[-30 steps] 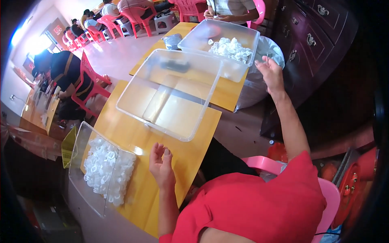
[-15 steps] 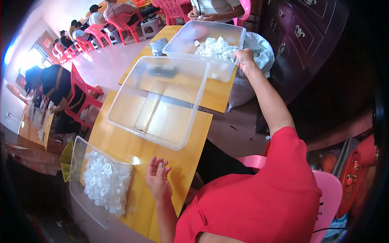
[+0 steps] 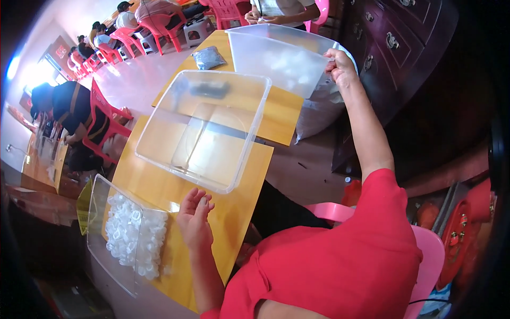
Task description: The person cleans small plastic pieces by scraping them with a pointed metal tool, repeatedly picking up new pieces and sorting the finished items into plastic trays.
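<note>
My right hand [image 3: 342, 69] reaches far out and is closed on the near right corner of a clear plastic bin [image 3: 247, 53]. That bin stands tilted at the far end of the tables, and white pieces [image 3: 292, 66] show blurred through its wall. My left hand [image 3: 195, 218] hangs over the near table with loosely curled fingers apart, holding nothing. Beyond it sits a larger clear bin [image 3: 231, 187], with no pieces visible inside. To its left, another clear bin [image 3: 95, 212] holds a heap of small white plastic pieces [image 3: 133, 234], some ring-shaped.
Two yellow wooden tables [image 3: 180, 266] stand end to end. A grey packet [image 3: 208, 57] lies beside the tilted bin, and a pale sack [image 3: 319, 117] stands below it. Across the table a person [image 3: 281, 11] handles something small. Dark drawers [image 3: 393, 42] rise at the right.
The far bin has been tipped up by my right hand, its near wall now hiding the white pieces. My left hand has shifted slightly left.
</note>
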{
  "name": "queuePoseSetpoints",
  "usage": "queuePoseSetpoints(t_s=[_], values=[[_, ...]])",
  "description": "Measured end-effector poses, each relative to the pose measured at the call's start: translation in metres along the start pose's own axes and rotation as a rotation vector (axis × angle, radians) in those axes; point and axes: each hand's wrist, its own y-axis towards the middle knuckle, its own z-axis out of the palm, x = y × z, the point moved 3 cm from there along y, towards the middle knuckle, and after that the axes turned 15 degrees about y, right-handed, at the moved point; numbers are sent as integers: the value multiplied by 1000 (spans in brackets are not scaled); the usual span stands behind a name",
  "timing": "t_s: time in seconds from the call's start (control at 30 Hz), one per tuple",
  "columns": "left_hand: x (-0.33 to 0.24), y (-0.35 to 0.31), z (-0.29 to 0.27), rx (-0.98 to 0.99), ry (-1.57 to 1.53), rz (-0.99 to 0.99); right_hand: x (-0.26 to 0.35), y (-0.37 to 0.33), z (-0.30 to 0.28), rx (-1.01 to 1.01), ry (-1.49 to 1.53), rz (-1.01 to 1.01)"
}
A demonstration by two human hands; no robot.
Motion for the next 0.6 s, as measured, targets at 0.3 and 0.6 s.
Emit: queuePoseSetpoints(t_s=[0.3,0.6], values=[[-19,-8,-24,-93,22,167,82,-96,39,403,-67,-185],[-131,-31,-71,-79,-9,444,68,-262,107,723,-290,-161]])
